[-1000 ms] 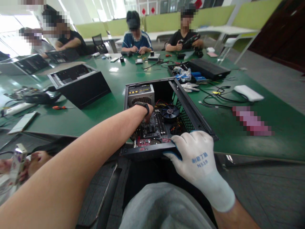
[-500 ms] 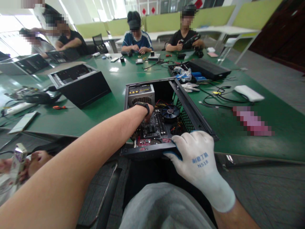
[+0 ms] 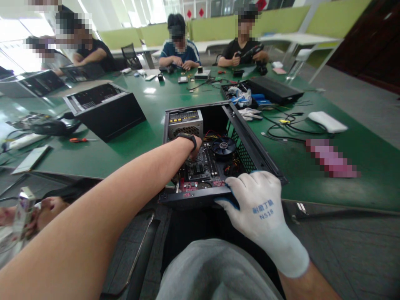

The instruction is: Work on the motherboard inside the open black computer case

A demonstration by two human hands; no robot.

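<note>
Basically, an open black metal PC case (image 3: 259, 143) is lying on the green tabletop (image 3: 368, 183), its near wall apparently overhanging the edge. Inside, a grey boxy PSU (image 3: 186, 128) w/ black-and-yellow label is filling the far L corner, a round black fan (image 3: 223, 146) is sitting R of the dark flat mobo (image 3: 197, 170), and thin coloured wires (image 3: 233, 168) are lying below the fan. The bare L hand (image 3: 196, 146), w/ black wristband (image 3: 193, 139), is resting between PSU and mobo; its fingers are mostly hidden, so can't tell how bent they are or if they're holding anything. The R hand (image 3: 261, 202), in a white glove w/ blue print, is gripping the near R corner, fingers curled over the rim. Risk: heavy pressing on that overhang could be tipping the case; bare fingertips could be catching sharp metal, or wires could be snagging. Farther out, thin black cables (image 3: 283, 130) are trailing R, an orange-handled screwdriver (image 3: 78, 140) is lying L, near a second black case (image 3: 120, 118), and 2 ppl are sitting opposite.
</note>
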